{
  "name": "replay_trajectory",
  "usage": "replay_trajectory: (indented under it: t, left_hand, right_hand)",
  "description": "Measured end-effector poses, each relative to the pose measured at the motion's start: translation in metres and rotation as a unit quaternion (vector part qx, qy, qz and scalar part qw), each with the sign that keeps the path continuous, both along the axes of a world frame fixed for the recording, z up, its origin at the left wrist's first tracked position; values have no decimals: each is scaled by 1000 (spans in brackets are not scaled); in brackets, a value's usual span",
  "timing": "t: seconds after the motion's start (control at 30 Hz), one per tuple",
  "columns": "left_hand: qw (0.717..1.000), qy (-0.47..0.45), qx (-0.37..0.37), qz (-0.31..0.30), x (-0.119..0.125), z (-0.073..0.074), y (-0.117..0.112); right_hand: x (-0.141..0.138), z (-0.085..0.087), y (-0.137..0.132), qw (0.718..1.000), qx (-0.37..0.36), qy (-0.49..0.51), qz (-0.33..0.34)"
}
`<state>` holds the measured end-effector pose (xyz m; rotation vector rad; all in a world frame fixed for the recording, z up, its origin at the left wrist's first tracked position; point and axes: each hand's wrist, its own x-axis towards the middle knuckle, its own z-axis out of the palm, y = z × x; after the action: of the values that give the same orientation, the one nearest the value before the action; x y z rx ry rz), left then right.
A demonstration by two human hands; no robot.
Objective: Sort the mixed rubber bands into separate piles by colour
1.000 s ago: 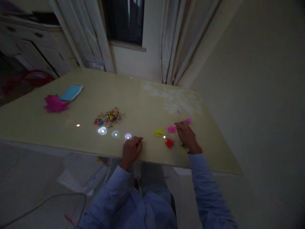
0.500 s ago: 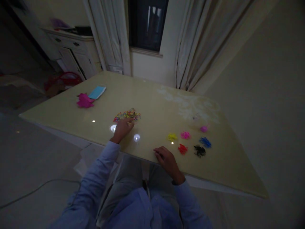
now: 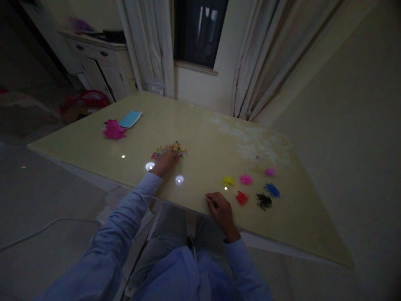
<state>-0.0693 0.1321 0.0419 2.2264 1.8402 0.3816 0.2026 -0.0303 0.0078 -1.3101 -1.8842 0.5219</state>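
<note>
A loose pile of mixed-colour rubber bands (image 3: 171, 148) lies near the middle of the table. My left hand (image 3: 165, 163) reaches into its near right side, palm down; its fingertips are blurred among the bands. Close to the front edge rests my right hand (image 3: 220, 209), fingers curled together; whatever they may hold is hidden. To its right are sorted heaps of bands: yellow bands (image 3: 228, 181), pink bands (image 3: 246, 179), red bands (image 3: 242, 198), blue bands (image 3: 272, 190) and black bands (image 3: 264, 201). Behind the blue heap sits a small purple-pink clump (image 3: 270, 172).
On the glossy table (image 3: 194, 125), a blue face mask (image 3: 130, 119) and a crumpled magenta piece (image 3: 114, 130) lie at the far left. A small clear item (image 3: 260, 157) is at the right. Curtains (image 3: 150, 46), a window (image 3: 200, 31) and a cabinet (image 3: 106, 67) stand behind.
My left hand has pushed slightly forward and deeper into the mixed pile. My right hand keeps its place with fingers curled. The whole view has shifted a little.
</note>
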Motion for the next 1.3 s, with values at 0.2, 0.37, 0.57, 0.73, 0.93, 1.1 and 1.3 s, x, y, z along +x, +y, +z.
replay_trajectory:
  t: [0.2, 0.37, 0.57, 0.73, 0.93, 1.1, 1.3]
  left_hand:
    - [998, 52, -21, -15, 1, 4, 8]
    - [996, 87, -21, -18, 0, 10, 13]
    - [997, 81, -8, 6, -9, 12, 20]
    - [999, -47, 3, 10, -13, 18, 23]
    - [852, -519, -64, 37, 17, 50, -25]
    - [618, -763, -187, 33, 67, 85, -92]
    - [511, -824, -245, 13, 116, 110, -128]
  right_hand:
    - [0, 1, 0, 1000, 1, 3, 3]
    - [0, 2, 0, 1000, 9, 10, 1]
    - [1, -1, 0, 1000, 10, 5, 4]
    - [1, -1, 0, 1000, 14, 10, 9]
    - [0, -2, -1, 1000, 6, 12, 4]
    - [-2, -1, -2, 1000, 2, 3, -2]
    - [-3, -1, -4, 1000, -4, 11, -1]
